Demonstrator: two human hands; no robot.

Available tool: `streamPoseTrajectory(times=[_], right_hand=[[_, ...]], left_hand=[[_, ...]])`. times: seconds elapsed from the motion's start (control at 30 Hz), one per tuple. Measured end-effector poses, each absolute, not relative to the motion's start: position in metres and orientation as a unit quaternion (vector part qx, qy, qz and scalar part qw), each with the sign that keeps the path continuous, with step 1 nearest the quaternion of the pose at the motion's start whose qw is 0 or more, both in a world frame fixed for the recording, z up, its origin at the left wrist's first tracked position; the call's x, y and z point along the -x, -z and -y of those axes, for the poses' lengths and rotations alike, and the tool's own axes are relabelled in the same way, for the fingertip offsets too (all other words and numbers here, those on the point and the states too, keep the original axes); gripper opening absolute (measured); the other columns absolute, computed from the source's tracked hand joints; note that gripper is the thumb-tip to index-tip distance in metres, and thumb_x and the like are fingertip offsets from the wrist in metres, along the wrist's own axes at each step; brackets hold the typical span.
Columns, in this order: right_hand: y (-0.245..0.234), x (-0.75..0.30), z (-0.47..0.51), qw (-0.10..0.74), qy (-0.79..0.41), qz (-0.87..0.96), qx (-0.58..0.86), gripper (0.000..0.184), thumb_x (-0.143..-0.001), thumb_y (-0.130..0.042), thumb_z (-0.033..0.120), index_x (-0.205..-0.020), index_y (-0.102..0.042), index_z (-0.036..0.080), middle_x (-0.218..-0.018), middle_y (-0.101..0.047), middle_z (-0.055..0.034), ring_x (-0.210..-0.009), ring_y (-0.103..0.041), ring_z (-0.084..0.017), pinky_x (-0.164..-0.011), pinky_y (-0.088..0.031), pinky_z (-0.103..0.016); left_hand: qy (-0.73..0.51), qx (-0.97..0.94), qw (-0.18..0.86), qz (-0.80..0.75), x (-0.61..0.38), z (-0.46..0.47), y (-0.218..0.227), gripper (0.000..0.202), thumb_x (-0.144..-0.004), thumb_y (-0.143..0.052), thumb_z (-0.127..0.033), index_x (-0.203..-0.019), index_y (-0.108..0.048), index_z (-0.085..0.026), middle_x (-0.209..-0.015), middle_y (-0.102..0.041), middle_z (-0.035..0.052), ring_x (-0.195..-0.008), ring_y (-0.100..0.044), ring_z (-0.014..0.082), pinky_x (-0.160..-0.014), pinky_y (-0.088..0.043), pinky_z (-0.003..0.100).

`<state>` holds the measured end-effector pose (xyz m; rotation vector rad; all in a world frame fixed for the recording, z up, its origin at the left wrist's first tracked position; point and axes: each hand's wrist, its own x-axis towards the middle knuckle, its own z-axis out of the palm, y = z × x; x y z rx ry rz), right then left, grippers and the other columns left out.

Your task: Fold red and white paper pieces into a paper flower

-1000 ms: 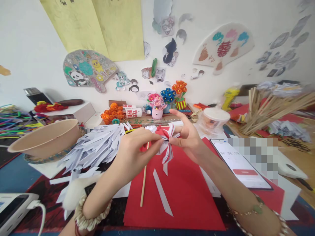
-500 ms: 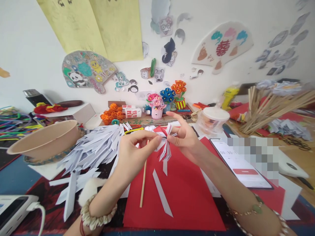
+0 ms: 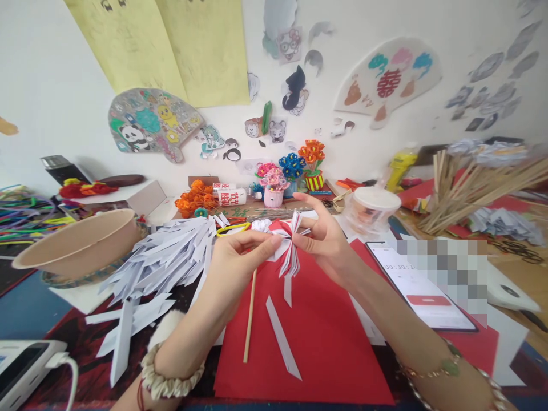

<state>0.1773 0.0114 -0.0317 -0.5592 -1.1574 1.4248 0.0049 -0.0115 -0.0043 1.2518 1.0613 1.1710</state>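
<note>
- while l hand (image 3: pixel 240 248) pinches paper bunch (image 3: pixel 289 262) by l edge, thumb & fingertips closed, r hand (image 3: pixel 325 237) pinches its middle, also closed
- paper bunch: btwn both hands, over red sheet (image 3: pixel 331 348)
- stick (image 3: pixel 249 325) & loose strip (image 3: pixel 283 338): on sheet, body side of grip
- pile (image 3: pixel 165 260) of strips: l of grip
- phone (image 3: pixel 422 282): r of grip

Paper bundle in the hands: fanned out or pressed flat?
Fanned out: the paper bundle spreads into separate edges above and below its gathered middle.
</note>
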Motion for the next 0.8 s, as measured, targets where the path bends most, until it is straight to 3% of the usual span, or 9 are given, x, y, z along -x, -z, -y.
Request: streamPoseTrajectory(times=[0.2, 0.43, 0.8], right_hand=[[0.0325, -0.1773, -0.0120, 0.579, -0.585, 0.507, 0.256, 0.082, -0.070, -0.088, 0.034, -0.135, -0.040, 0.028, -0.082, -0.071, 0.0020, -0.077, -0.068, -0.018, -0.074, -0.053, -0.032], [0.0354, -0.1762, -0.0110, 0.589, -0.573, 0.516, 0.241, 0.081, -0.071, -0.087, 0.029, -0.136, -0.039, 0.029, -0.089, -0.075, 0.0000, -0.076, -0.068, -0.016, -0.072, -0.053, -0.030], [0.0295, -0.1790, -0.0092, 0.555, -0.640, 0.466, 0.255, 0.088, -0.065, -0.090, 0.027, -0.137, -0.039, 0.026, -0.072, -0.070, 0.0047, -0.066, -0.063, -0.016, -0.066, -0.047, -0.028]], left_hand=[[-0.489, -0.515, 0.547, -0.443, -0.0066, 0.0134, 0.0052, 0.022, -0.066, -0.086, -0.039, -0.074, -0.080, -0.019, -0.075, -0.073, 0.0020, -0.072, -0.058, 0.0140, -0.074, -0.044, 0.027], [-0.493, -0.548, 0.477, -0.480, -0.0060, 0.0147, 0.0073, 0.020, -0.069, -0.083, -0.037, -0.074, -0.080, -0.018, -0.074, -0.074, 0.0037, -0.071, -0.058, 0.0155, -0.069, -0.043, 0.028], [-0.473, -0.633, 0.414, -0.451, -0.0003, 0.0164, -0.0008, 0.015, -0.074, -0.078, -0.032, -0.067, -0.077, -0.019, -0.072, -0.072, 0.0030, -0.070, -0.056, 0.0161, -0.069, -0.042, 0.030]])
